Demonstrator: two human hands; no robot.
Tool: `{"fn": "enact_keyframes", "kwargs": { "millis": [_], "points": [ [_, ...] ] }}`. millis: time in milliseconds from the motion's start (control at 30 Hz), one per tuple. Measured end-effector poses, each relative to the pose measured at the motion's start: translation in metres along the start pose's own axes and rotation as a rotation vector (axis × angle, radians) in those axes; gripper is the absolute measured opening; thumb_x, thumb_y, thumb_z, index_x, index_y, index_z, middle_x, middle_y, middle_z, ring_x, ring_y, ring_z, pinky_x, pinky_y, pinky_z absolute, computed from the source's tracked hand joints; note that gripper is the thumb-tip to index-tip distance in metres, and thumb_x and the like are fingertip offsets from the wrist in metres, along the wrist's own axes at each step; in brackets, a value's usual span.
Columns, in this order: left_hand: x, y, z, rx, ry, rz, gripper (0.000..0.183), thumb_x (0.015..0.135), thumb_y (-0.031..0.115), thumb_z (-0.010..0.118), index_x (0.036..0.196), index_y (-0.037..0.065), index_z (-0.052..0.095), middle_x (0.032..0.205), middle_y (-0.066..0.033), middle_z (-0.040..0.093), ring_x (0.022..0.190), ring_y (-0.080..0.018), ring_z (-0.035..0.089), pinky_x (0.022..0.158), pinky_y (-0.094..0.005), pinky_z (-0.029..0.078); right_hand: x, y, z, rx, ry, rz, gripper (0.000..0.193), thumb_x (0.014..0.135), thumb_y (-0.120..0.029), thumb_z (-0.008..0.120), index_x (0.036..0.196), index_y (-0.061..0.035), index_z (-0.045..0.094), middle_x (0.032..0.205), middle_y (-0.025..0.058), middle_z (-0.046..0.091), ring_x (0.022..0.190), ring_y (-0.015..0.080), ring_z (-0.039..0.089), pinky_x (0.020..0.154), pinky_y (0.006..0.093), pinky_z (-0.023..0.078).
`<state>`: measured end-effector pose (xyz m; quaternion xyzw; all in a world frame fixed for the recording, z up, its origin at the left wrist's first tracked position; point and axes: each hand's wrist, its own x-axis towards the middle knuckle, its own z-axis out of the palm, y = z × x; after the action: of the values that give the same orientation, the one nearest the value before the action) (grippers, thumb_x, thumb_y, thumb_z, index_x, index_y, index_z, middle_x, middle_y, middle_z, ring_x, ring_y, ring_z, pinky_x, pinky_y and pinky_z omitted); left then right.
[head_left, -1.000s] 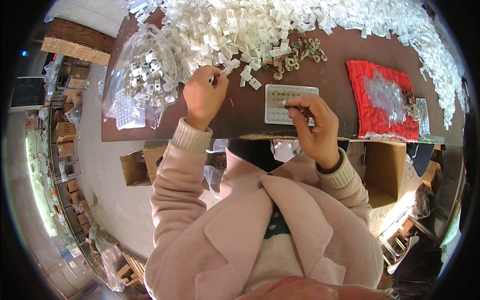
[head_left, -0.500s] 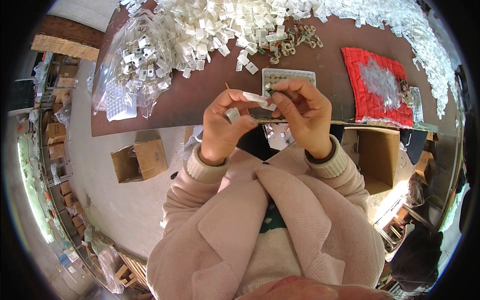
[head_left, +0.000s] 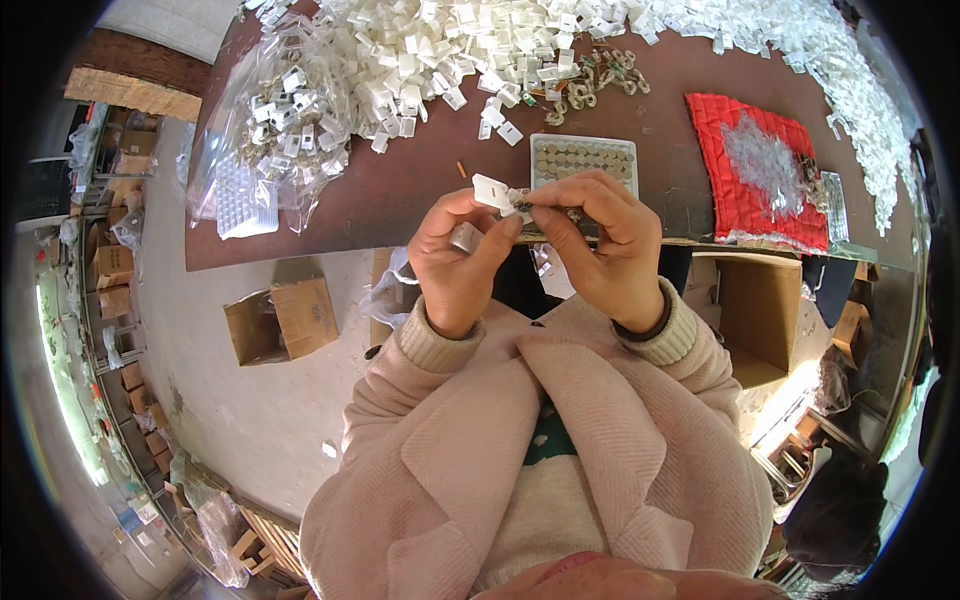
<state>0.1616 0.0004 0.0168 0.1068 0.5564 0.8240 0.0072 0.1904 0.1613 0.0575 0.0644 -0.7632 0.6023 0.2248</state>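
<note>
Both hands meet above the near edge of the brown table. My left hand (head_left: 455, 265) is closed, thumb and forefinger gripping a small white plastic case (head_left: 491, 192) with a slot in its face. A second white piece (head_left: 465, 237) is tucked against the fingers of that hand. My right hand (head_left: 610, 240) pinches a small dark part (head_left: 522, 206) against the case's right end; its exact kind is too small to make out. Just beyond the right hand lies a white tray (head_left: 583, 137) with rows of round, coin-like metal discs.
A large heap of white plastic cases (head_left: 420, 50) covers the table's far side. At left lies a clear bag (head_left: 230, 130) with more pieces. Coiled parts (head_left: 600, 80) lie behind the tray. A red cloth (head_left: 715, 150) holds clear bits. Cardboard boxes (head_left: 305, 318) stand below.
The white case has turned so its slotted face shows, and the hands have come closer together. My right hand's dark part is now against the case. The view shifted slightly.
</note>
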Motion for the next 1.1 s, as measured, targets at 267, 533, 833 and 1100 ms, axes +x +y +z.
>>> {"fn": "enact_keyframes", "kwargs": {
  "millis": [267, 533, 833, 1100],
  "points": [
    [0.003, -0.001, -0.003, 0.024, -0.061, 0.079, 0.029, 0.080, -0.008, 0.080, 0.104, 0.002, 0.066, 0.093, -0.0012, 0.069, 0.078, -0.0052, 0.061, 0.071, -0.0202, 0.051, -0.001, -0.002, -0.006, 0.378, -0.125, 0.299, 0.014, 0.088, 0.004, 0.070, 0.101, 0.0027, 0.072, 0.090, 0.0072, 0.069, 0.081, 0.0108, 0.066, 0.069, 0.0223, 0.052],
    [0.004, -0.006, -0.008, 0.064, -0.056, 0.168, 0.025, 0.080, -0.008, 0.080, 0.098, 0.002, 0.065, 0.088, -0.0028, 0.069, 0.079, -0.0073, 0.062, 0.071, -0.0215, 0.052, -0.001, 0.000, -0.007, 0.396, -0.169, 0.310, 0.017, 0.088, 0.003, 0.071, 0.105, 0.0016, 0.073, 0.090, 0.0061, 0.068, 0.078, 0.0086, 0.064, 0.067, 0.0209, 0.051],
    [-0.003, -0.012, 0.007, -0.207, 0.063, 0.104, 0.023, 0.087, -0.007, 0.072, 0.105, 0.003, 0.062, 0.095, -0.0078, 0.071, 0.084, -0.0111, 0.066, 0.075, -0.0253, 0.055, -0.007, 0.001, 0.004, 0.107, -0.121, -0.007, 0.033, 0.081, 0.005, 0.071, 0.113, -0.0012, 0.071, 0.094, 0.0106, 0.069, 0.080, 0.0155, 0.067, 0.068, 0.0256, 0.052],
    [-0.008, -0.016, 0.011, -0.192, 0.077, 0.175, 0.019, 0.093, -0.004, 0.068, 0.108, 0.003, 0.058, 0.104, -0.0104, 0.070, 0.093, -0.0129, 0.066, 0.083, -0.0280, 0.055, -0.013, 0.001, 0.017, 0.165, -0.019, 0.106, 0.033, 0.082, 0.004, 0.067, 0.114, -0.0003, 0.065, 0.095, 0.0117, 0.069, 0.084, 0.0175, 0.069, 0.075, 0.0277, 0.054]
  ]
}}
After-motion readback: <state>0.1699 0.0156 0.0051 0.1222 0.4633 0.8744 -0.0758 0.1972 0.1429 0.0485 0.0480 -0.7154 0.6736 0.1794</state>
